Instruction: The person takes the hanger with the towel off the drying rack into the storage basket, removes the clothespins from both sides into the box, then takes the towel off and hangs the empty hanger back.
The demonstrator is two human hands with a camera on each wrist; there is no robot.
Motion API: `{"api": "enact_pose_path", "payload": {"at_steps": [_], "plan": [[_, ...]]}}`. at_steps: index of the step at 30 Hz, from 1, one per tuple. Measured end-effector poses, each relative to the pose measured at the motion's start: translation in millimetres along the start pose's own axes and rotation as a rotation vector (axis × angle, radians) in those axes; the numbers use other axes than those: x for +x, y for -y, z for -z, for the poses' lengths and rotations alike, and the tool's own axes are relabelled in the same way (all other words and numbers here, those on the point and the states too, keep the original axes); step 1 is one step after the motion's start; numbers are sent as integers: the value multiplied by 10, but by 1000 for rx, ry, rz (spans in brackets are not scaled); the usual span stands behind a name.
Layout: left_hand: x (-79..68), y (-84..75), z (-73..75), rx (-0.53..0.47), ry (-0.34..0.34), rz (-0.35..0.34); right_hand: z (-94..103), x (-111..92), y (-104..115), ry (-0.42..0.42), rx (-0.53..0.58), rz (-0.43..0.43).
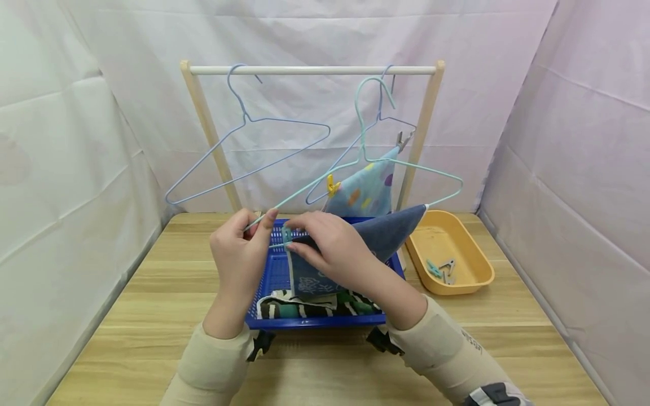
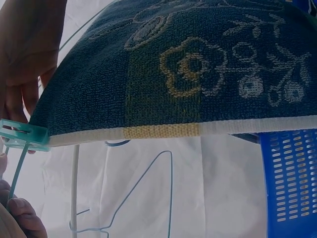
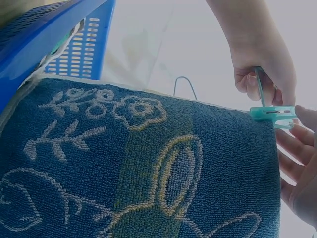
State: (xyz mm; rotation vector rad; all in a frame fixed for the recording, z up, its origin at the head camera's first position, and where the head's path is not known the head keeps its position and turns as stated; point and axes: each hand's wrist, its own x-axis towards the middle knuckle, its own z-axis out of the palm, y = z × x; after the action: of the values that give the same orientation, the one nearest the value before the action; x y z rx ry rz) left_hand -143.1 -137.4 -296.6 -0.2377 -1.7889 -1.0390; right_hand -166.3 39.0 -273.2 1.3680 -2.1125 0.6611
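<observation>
My left hand point(image 1: 241, 242) grips the left corner of a mint-green wire hanger point(image 1: 401, 162), whose hook stands up. A dark blue towel point(image 1: 388, 231) with stitched flowers hangs over the hanger's bottom bar. At the towel's left edge, a teal clothespin point(image 1: 286, 237) sits across the cloth and the bar. The thumb and fingers of my right hand point(image 1: 335, 248) pinch this clothespin. In the right wrist view the same clothespin point(image 3: 272, 114) lies between the two hands, its jaws over the towel point(image 3: 218, 144). The left wrist view shows the towel's pale hem point(image 2: 163, 130).
Behind, a rack's white rail point(image 1: 315, 70) carries a bare blue hanger point(image 1: 284, 120) and another holding a light-blue spotted cloth point(image 1: 363, 194) with clips. Below is a blue basket point(image 1: 320, 323) with a striped cloth point(image 1: 299, 307). At right, a yellow tray point(image 1: 457, 242) holds several clothespins point(image 1: 434, 269).
</observation>
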Motion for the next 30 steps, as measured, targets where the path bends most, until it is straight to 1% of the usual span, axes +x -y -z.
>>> {"api": "enact_pose_path", "payload": {"at_steps": [4, 9, 14, 19, 25, 30], "plan": [[-1, 4, -8, 6, 4, -2, -1, -3, 2, 18, -26, 2], [3, 8, -20, 2, 1, -3, -10, -7, -5, 16, -47, 20], [-3, 20, -29, -5, -1, -12, -15, -20, -9, -1, -60, 64], [-10, 27, -32, -7, 16, -21, -17, -36, -13, -23, -65, 98], [-24, 44, -46, -10, 5, -19, -34, -49, -24, -58, -60, 138], [-25, 49, -55, -25, -8, -20, -49, -53, -41, -74, -40, 153]]}}
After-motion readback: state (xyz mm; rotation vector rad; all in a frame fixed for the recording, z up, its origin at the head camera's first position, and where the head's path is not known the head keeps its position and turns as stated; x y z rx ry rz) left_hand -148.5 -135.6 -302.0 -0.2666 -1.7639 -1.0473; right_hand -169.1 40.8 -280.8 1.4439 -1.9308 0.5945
